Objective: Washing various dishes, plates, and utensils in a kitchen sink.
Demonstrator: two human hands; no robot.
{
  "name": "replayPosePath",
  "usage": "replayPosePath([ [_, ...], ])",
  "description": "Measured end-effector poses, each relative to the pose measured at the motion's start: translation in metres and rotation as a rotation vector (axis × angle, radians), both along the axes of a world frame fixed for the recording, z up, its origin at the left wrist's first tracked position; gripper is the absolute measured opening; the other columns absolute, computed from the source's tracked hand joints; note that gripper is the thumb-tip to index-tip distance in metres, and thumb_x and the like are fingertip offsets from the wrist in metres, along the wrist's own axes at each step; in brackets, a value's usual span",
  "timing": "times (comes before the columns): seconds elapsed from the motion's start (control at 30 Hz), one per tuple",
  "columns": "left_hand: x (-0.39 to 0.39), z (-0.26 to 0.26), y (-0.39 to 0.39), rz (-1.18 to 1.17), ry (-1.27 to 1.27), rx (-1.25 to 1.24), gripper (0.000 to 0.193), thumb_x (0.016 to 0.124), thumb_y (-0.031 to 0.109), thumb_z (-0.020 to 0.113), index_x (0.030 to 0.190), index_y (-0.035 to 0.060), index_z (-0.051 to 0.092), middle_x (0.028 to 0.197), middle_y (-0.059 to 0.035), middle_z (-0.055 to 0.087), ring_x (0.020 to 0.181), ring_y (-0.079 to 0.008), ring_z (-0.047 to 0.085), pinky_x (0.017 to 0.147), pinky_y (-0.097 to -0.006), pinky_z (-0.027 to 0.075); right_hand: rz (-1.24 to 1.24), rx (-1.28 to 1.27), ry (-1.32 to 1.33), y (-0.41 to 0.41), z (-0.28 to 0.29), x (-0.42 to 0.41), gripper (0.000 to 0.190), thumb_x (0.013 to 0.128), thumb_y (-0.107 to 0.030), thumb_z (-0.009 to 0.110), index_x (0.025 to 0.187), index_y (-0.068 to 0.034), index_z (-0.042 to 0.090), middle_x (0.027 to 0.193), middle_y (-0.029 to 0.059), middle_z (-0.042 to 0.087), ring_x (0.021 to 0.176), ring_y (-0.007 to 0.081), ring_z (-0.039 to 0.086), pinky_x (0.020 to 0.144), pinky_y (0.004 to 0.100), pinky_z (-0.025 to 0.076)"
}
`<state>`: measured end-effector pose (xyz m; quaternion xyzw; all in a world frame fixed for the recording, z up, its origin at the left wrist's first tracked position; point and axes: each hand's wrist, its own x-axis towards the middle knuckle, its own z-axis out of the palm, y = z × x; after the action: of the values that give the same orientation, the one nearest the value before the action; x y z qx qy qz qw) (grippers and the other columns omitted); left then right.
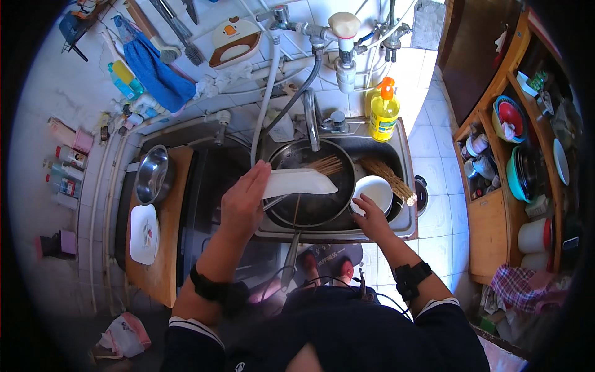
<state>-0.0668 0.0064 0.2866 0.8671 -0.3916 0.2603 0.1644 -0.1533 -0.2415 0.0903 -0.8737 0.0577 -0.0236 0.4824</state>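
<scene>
My left hand (244,200) grips one end of a white dish (300,182), tilted on edge above the wok. The dark wok (309,214) rests over the sink, its handle (291,255) pointing towards me. Inside the wok lies a bundle of wooden chopsticks (325,165). A white bowl (373,191) stands in the sink at the wok's right. At the bowl's near rim is my right hand (372,218), fingers spread; whether they touch it I cannot tell. Behind the bowl lies a straw wok brush (393,179).
A metal faucet (312,121) arches over the wok. Yellow dish soap (385,114) in a pump bottle stands at the sink's back right corner. Leftward, a wooden board (174,232) carries a steel bowl (153,174) and a white plate (144,235). Wooden shelves (488,221) line the right.
</scene>
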Motion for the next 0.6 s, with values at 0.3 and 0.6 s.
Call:
replayPosePath([
  [0.3,0.0,0.008,0.0,0.054,-0.109,0.115,0.038,0.066,-0.003,0.054,0.104,0.0011,0.055,0.105,-0.0148,0.057,0.096,-0.0286,0.057,0.077,-0.0367,0.047,-0.007,0.585,0.106,-0.01,0.023,0.016,0.041,0.074,-0.012,0.059,0.114,-0.012,0.052,0.126,0.0179,0.041,0.108,0.0303,0.048,0.092,0.0339,0.038],
  [0.6,0.004,-0.013,0.024,0.276,0.036,0.13,0.027,0.068,-0.001,0.055,0.094,0.0042,0.059,0.091,-0.0101,0.06,0.076,-0.028,0.057,0.066,-0.0332,0.046,0.087,0.067,0.161,-0.014,-0.014,0.004,0.041,0.074,-0.024,0.06,0.109,-0.003,0.055,0.116,0.0192,0.049,0.11,0.0343,0.045,0.094,0.0351,0.035],
])
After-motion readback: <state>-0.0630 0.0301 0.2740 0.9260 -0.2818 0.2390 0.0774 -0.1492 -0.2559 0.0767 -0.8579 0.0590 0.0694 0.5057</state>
